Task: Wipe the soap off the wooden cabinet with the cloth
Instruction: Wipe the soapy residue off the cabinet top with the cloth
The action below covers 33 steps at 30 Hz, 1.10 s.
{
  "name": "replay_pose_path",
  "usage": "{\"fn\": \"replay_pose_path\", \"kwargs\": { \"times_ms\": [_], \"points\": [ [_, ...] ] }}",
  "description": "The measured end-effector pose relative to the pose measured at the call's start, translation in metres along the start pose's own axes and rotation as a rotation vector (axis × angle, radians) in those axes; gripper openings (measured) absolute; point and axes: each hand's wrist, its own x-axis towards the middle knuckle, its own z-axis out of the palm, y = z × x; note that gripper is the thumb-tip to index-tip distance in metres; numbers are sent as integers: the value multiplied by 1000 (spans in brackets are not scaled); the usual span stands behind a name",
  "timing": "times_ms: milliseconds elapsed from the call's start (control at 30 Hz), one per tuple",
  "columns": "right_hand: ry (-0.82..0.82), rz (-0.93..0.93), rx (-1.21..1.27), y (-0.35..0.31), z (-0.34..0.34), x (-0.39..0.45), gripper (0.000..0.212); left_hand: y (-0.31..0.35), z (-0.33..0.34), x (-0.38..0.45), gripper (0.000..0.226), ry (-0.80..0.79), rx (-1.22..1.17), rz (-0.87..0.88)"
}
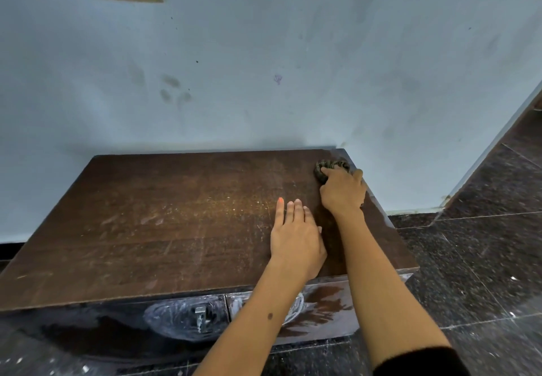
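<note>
A low wooden cabinet with a dark brown top stands against the wall; faint pale streaks and specks of soap lie across its middle. My right hand grips a dark bunched cloth at the top's far right corner, pressing it on the wood. My left hand lies flat on the top with straight fingers, just left of my right forearm. White soap smears cover the cabinet's front below.
A pale blue, stained wall rises right behind the cabinet. A metal handle sits on the left front panel amid the smears. Dark speckled floor tiles spread to the right and in front.
</note>
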Motion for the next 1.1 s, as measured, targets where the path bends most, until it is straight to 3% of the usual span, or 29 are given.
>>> {"fn": "replay_pose_path", "kwargs": {
  "times_ms": [333,600,733,833,1100],
  "points": [
    [40,20,-43,6,7,-25,47,-4,6,14,58,17,-11,-8],
    [34,68,-60,-2,11,35,32,-8,8,15,56,19,-55,6],
    [0,-61,-109,-18,18,49,34,-10,8,17,58,6,-53,13],
    [-23,-139,-77,-11,17,59,39,-11,6,18,72,14,-55,16],
    [24,110,-138,-12,19,75,31,-11,5,16,68,10,-16,31]
  ]
}}
